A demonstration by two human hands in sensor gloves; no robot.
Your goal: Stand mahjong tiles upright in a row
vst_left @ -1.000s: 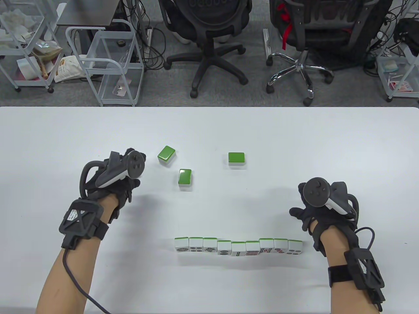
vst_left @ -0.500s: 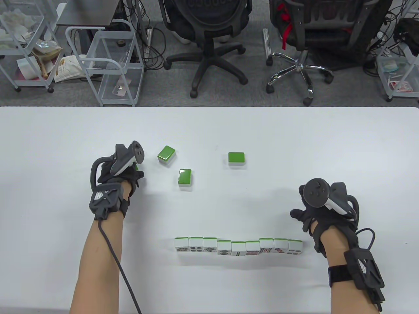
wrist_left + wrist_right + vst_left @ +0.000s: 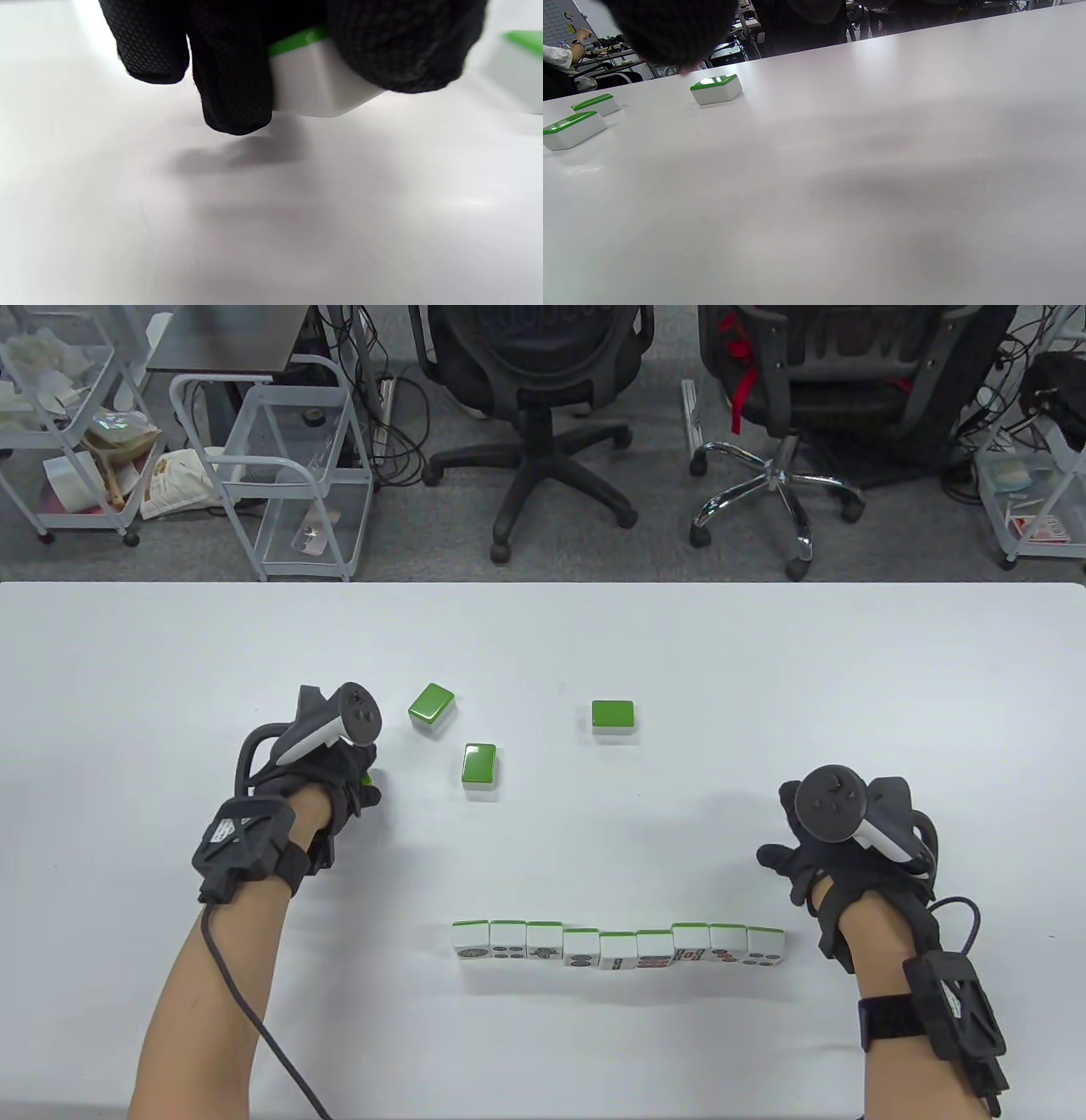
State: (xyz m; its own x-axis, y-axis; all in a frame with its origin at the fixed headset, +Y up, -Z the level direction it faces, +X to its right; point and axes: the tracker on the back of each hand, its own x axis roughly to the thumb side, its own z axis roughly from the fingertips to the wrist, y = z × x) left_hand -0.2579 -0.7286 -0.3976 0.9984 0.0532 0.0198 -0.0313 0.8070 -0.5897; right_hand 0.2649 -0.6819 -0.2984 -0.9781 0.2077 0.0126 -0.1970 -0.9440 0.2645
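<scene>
A row of several upright mahjong tiles (image 3: 618,945) stands near the table's front, faces toward me. Three green-backed tiles lie flat farther back: one (image 3: 431,706), one (image 3: 479,767) and one (image 3: 612,716). My left hand (image 3: 352,780) grips another green-backed tile (image 3: 316,80) between its fingers (image 3: 231,84) and holds it just above the table; only a sliver of green shows in the table view (image 3: 367,779). My right hand (image 3: 785,848) rests empty at the right of the row. The right wrist view shows the three flat tiles, the nearest being one (image 3: 716,89).
The white table (image 3: 764,670) ends at its far edge, with office chairs (image 3: 543,415) and wire carts (image 3: 280,466) on the floor beyond. A cable (image 3: 254,1035) trails from my left wrist across the table's front left.
My left hand reached to a tile at the left, closed on it and drew back toward me with the tile in its fingers. My right hand shifted slightly toward me and to the right.
</scene>
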